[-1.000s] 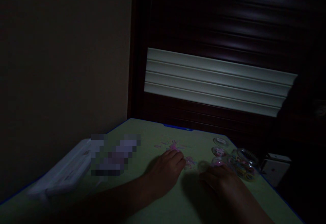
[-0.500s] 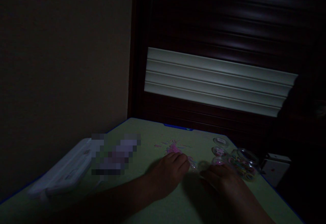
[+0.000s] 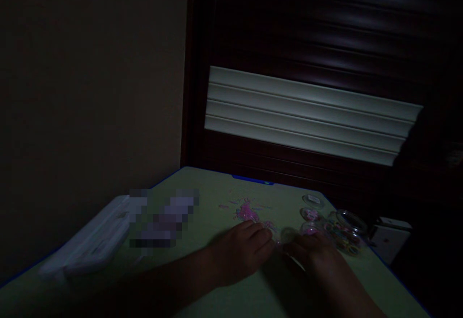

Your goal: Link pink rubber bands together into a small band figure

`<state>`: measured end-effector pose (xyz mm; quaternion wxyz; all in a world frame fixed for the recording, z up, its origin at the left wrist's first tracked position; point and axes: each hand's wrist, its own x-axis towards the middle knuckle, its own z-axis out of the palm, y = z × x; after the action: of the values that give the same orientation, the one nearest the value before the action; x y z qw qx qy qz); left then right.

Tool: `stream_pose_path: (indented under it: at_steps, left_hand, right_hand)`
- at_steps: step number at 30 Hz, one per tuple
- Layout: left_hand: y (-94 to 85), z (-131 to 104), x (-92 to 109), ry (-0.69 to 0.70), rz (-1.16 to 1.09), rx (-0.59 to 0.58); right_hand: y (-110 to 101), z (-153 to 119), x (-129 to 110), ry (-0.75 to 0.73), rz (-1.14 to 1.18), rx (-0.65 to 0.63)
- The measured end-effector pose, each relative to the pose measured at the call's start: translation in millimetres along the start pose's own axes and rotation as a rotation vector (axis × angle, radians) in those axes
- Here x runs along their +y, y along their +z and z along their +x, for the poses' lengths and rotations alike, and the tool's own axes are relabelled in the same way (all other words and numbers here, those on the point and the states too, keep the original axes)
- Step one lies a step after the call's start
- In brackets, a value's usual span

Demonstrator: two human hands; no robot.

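Observation:
In the dim light my left hand (image 3: 246, 246) rests low over the pale table, its fingers curled and pressed together. Whatever is under those fingertips is too dark and small to name. Just beyond it lies a pink heap (image 3: 248, 213) with thin coloured bits scattered round it. My right hand (image 3: 315, 255) is closed too, close to the left one. A small round clear piece (image 3: 288, 234) shows at its fingertips; whether they grip it I cannot tell. Small clear tubs with pink contents (image 3: 310, 214) stand beyond the right hand.
A clear jar of coloured bands (image 3: 346, 233) stands at the right, with a round clear lid (image 3: 313, 201) behind the tubs. On the left lie a white tray-like case (image 3: 90, 236) and a blurred-out item (image 3: 166, 221). A white device (image 3: 392, 238) is beyond the right edge.
My left hand has shifted slightly right, towards my right hand, uncovering more of the pink heap. The right hand stays almost in place.

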<state>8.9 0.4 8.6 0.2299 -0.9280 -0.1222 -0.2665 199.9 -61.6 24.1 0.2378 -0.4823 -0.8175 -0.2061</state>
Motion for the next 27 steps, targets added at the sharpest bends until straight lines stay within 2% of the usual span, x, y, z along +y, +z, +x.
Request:
stream_pose_path:
  at_steps: [7,10,17,23,27]
  left_hand:
    - [3.6,-0.4,0.1,0.005,0.015,0.002]
    - [2.0,0.1,-0.2,-0.016,0.036,-0.012]
    - [3.7,-0.5,-0.9,-0.083,0.029,-0.051]
    - [4.4,-1.2,-1.6,-0.083,0.030,-0.049]
    - [5.3,-1.5,-2.1,-0.071,0.045,-0.026]
  right_hand:
    - [2.0,0.3,3.1,-0.008,-0.054,-0.006]
    - [-5.3,1.8,4.6,0.009,-0.117,-0.007]
    - [-20.7,2.1,7.8,0.095,-0.201,-0.139]
    - [-21.6,-0.2,9.5,0.166,-0.197,-0.108]
    - [-30.9,-1.0,11.0,0.177,-0.198,-0.163]
